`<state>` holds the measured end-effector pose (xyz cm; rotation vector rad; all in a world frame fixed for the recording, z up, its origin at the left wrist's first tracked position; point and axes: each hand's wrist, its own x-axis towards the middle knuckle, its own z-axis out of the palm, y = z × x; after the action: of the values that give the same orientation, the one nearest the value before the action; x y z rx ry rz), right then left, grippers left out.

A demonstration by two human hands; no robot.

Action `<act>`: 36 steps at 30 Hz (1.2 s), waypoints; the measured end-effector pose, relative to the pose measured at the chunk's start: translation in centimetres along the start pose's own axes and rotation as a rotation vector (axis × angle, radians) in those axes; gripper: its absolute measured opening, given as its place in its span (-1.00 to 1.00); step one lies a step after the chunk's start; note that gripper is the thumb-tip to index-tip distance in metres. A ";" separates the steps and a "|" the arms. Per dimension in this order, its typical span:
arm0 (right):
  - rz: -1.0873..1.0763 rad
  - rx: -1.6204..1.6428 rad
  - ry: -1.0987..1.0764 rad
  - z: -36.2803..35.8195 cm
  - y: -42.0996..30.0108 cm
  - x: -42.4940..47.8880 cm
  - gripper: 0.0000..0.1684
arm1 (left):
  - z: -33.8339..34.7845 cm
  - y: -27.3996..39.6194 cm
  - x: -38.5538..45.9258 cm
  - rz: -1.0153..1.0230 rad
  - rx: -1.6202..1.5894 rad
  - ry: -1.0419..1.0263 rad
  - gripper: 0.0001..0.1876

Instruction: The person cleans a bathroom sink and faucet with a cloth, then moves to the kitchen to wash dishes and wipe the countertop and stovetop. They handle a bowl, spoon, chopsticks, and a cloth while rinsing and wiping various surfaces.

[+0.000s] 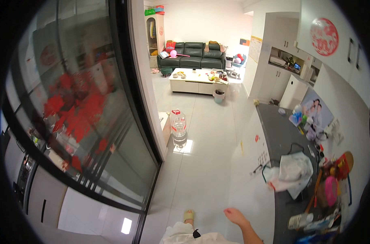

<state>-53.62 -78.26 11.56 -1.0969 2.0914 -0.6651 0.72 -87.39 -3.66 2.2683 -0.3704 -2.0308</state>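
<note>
My right hand (232,214) hangs low over the pale tiled floor, its fingers curled with no object visible in them. It is left of the dark countertop (267,122), touching nothing. My left hand is out of view. Ahead on the floor, by the corner of a low cabinet, stands a large clear plastic water bottle (178,125) with a red cap and handle, part full. A white plastic bag (294,169) lies on the countertop to my right. A foot in a yellow-green slipper (189,216) shows below.
Black-framed glass sliding doors (124,137) rise on the left. Farther off are a white coffee table (185,84) with clutter, a trash bin (218,97), a small green stool (166,71) and a dark green leather sofa (189,62). A clear bottle (299,221) lies among clutter on the counter.
</note>
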 end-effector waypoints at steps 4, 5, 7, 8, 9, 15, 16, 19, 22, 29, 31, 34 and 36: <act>0.453 0.447 -0.011 6.4 21.2 2.5 -0.68 | 10.0 14.9 4.9 0.152 0.174 -0.199 -0.83; 0.622 0.693 0.104 7.7 29.4 1.5 -0.69 | 15.4 19.9 6.7 0.229 0.214 -0.322 -0.83; 0.878 0.422 -0.099 8.5 23.6 1.4 -0.69 | 20.1 31.4 4.6 0.348 0.292 -0.462 -0.78; 0.958 0.407 -0.138 7.5 22.0 1.6 -0.70 | 24.5 36.1 1.4 0.447 0.415 -0.370 -0.75; 0.993 0.412 -0.147 6.2 21.0 2.7 -0.70 | 28.4 41.3 -1.2 0.529 0.418 -0.493 -0.75; 1.037 0.379 -0.216 0.0 20.1 14.5 -0.70 | 44.5 59.1 -4.4 0.799 0.565 -0.597 -0.67; 1.022 0.359 -0.245 -0.8 20.4 17.5 -0.70 | 44.9 60.3 -2.7 0.809 0.537 -0.570 -0.68; 0.943 0.280 -0.300 -3.8 21.3 28.5 -0.70 | 44.0 60.2 2.8 0.718 0.331 -0.385 -0.75; 0.707 -0.171 -0.328 -8.8 29.9 43.3 -0.70 | 44.1 59.3 7.8 0.448 0.609 -0.301 -0.74; 0.222 0.526 0.247 -32.2 -0.6 85.5 -0.71 | 43.0 63.9 6.9 0.090 0.131 0.049 -0.76; 0.083 0.639 0.294 -35.5 -5.2 91.8 -0.70 | 45.9 67.1 8.0 0.054 0.074 0.063 -0.77; -0.022 0.599 0.230 -37.3 -7.9 99.5 -0.70 | 51.0 73.2 9.9 0.035 0.006 0.065 -0.78; 0.012 0.375 0.112 -36.3 -5.1 101.9 -0.70 | 54.4 78.1 11.4 0.057 -0.006 0.057 -0.78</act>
<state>-121.13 -162.70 5.13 -0.8510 1.9559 -1.0829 -62.01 -159.87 -4.52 2.2792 -0.4189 -1.9341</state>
